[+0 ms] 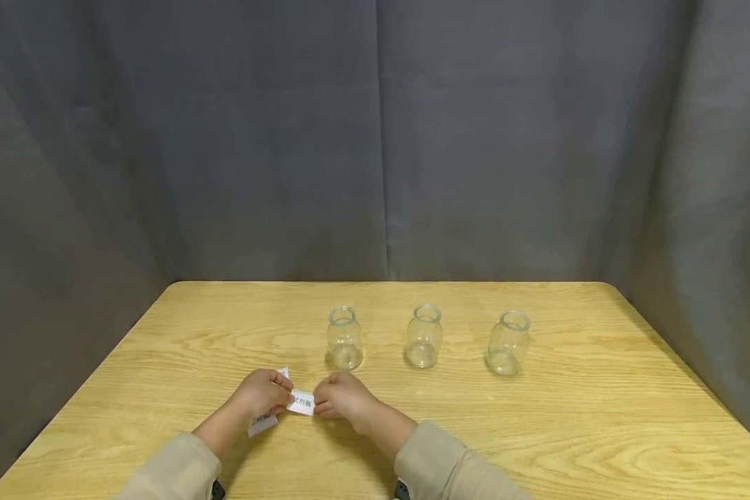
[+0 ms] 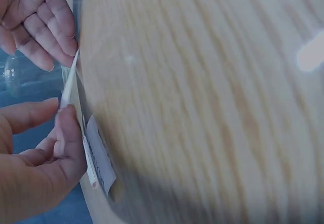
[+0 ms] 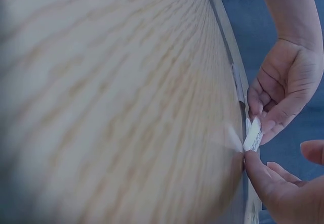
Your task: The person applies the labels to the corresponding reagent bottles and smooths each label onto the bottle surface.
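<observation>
My left hand pinches a small white paper label with printed black characters between thumb and finger. At the label's other edge my right hand touches it with its fingertips. In the right wrist view the right thumb stands apart from the label. In the left wrist view the label is seen edge-on between the two hands. A second printed label lies on the table below the left hand. Part of another white label shows behind it, mostly hidden by the fingers.
Three clear glass jars without lids stand upright in a row beyond the hands: a left jar, a middle jar and a right jar. The wood-grain table has grey curtains behind and at both sides.
</observation>
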`<act>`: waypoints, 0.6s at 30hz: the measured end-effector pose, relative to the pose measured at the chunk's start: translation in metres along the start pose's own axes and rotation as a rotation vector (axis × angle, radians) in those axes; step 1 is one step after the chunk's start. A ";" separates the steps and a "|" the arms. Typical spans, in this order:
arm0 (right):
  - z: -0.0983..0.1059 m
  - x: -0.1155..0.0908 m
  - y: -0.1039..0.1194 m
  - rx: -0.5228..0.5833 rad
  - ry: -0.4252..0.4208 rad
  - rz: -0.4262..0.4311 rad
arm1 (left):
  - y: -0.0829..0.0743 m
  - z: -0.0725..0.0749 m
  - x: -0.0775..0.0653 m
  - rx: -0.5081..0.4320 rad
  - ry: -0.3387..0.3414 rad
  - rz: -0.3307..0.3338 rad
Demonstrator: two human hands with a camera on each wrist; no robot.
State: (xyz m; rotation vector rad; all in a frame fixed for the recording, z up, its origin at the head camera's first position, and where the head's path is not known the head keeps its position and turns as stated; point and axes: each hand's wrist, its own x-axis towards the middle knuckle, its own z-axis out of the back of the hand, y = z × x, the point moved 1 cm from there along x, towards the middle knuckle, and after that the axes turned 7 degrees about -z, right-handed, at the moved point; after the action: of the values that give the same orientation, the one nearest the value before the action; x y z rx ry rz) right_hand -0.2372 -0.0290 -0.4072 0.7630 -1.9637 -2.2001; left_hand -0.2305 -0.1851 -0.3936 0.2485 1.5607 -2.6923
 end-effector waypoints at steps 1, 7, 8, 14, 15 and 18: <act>0.000 0.000 0.000 -0.004 -0.001 -0.001 | 0.001 -0.001 0.001 -0.005 -0.004 0.006; 0.000 0.000 0.001 -0.080 -0.026 0.013 | 0.004 -0.001 0.004 -0.037 0.008 -0.009; 0.000 0.000 0.001 -0.093 -0.031 0.017 | 0.003 0.000 0.004 -0.049 0.013 -0.017; 0.002 -0.003 0.004 -0.136 -0.046 0.021 | -0.006 0.001 0.000 -0.138 0.055 -0.065; 0.003 -0.003 0.004 -0.135 -0.051 0.020 | -0.008 0.001 0.000 -0.149 0.068 -0.080; 0.008 -0.006 0.006 -0.141 -0.058 0.026 | -0.014 0.001 -0.002 -0.179 0.114 -0.130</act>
State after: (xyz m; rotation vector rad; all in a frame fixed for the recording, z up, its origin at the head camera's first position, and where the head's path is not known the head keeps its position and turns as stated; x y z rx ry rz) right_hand -0.2366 -0.0206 -0.3996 0.6576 -1.8073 -2.3402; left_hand -0.2302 -0.1792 -0.3807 0.3109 1.9007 -2.6512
